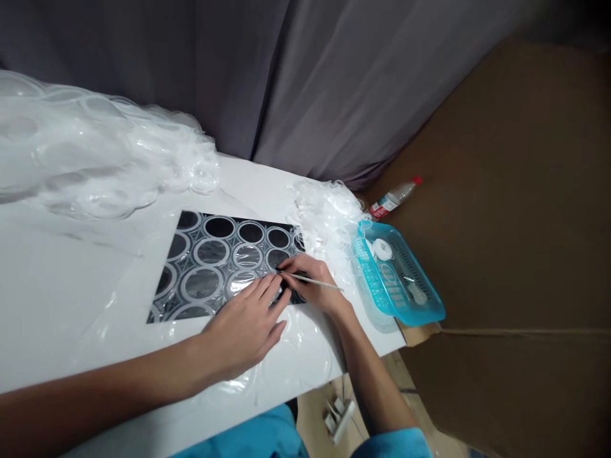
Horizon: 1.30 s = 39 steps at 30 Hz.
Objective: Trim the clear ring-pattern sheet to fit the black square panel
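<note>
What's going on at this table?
A person is bent over a black sheet patterned with pale rings, on a white table. The left hand lies spread across its near edge, while the right hand holds a thin pale stick, its tip down by the left fingertips. A large pile of clear plastic sits to the left; to the right are a smaller clear heap and a blue basket holding white round pieces.

A sheet (202, 283) spreads mostly left from the grip of the right hand (317, 270); a basket (422, 315) stands right. Behind the grip lies a heap (329, 213), perhaps film.
</note>
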Each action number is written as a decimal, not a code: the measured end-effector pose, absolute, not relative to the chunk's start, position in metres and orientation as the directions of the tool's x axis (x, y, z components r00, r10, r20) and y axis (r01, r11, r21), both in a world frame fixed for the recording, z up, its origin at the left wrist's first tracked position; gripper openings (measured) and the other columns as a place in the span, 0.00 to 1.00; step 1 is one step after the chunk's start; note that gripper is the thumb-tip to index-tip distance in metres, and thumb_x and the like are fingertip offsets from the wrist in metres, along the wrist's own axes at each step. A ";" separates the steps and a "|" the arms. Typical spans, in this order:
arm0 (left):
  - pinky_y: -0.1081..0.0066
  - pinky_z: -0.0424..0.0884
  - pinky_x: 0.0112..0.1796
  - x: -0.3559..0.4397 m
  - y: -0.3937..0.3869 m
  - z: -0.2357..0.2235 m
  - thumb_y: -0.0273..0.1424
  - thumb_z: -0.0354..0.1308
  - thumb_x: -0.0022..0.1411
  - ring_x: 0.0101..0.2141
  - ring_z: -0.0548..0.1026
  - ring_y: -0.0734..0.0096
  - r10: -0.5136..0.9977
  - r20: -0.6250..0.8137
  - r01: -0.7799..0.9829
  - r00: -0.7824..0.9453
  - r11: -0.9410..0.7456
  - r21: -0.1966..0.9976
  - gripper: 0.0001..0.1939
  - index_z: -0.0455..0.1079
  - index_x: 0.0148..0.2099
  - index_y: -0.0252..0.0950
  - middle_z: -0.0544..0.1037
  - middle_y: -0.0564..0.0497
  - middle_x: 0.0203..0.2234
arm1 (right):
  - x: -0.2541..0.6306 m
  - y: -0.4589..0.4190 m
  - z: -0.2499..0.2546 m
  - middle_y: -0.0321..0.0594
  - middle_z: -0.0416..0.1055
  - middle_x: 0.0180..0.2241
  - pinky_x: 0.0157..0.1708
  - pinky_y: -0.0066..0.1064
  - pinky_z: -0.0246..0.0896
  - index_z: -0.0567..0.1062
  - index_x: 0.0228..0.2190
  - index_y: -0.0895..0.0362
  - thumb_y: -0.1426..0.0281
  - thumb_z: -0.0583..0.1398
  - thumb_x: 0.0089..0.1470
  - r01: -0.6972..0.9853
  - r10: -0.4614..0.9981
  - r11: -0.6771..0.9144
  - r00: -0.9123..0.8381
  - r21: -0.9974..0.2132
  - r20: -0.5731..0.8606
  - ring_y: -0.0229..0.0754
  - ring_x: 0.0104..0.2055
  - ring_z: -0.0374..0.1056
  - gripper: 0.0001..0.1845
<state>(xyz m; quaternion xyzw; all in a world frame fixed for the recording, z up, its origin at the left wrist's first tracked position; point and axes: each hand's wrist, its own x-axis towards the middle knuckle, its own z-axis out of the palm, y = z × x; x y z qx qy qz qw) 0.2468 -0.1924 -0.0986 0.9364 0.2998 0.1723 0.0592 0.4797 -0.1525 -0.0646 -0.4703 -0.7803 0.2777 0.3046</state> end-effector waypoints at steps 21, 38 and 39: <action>0.45 0.63 0.68 0.247 -0.189 -0.102 0.48 0.46 0.83 0.71 0.67 0.38 0.560 0.359 0.517 0.747 -0.828 0.216 0.31 0.69 0.73 0.32 0.68 0.32 0.73 | 0.552 0.006 -0.052 0.48 0.86 0.45 0.51 0.43 0.72 0.80 0.33 0.53 0.66 0.64 0.66 0.882 0.889 0.212 0.004 -0.420 0.458 0.51 0.43 0.80 0.08; 0.47 0.63 0.65 0.245 -0.202 -0.092 0.44 0.46 0.84 0.68 0.72 0.39 0.415 0.347 0.430 0.841 -0.902 0.035 0.30 0.66 0.74 0.31 0.72 0.33 0.71 | 0.497 -0.166 -0.053 0.43 0.86 0.41 0.47 0.41 0.74 0.86 0.36 0.52 0.60 0.70 0.64 0.509 0.988 0.148 -0.047 -0.848 0.145 0.51 0.44 0.81 0.09; 0.48 0.63 0.65 0.245 -0.204 -0.092 0.44 0.46 0.84 0.68 0.73 0.40 0.391 0.359 0.411 0.847 -0.911 0.023 0.29 0.66 0.74 0.31 0.72 0.33 0.71 | 0.495 -0.174 -0.054 0.43 0.86 0.42 0.47 0.41 0.74 0.85 0.35 0.52 0.61 0.70 0.65 0.493 0.990 0.136 -0.042 -0.859 0.133 0.51 0.44 0.81 0.09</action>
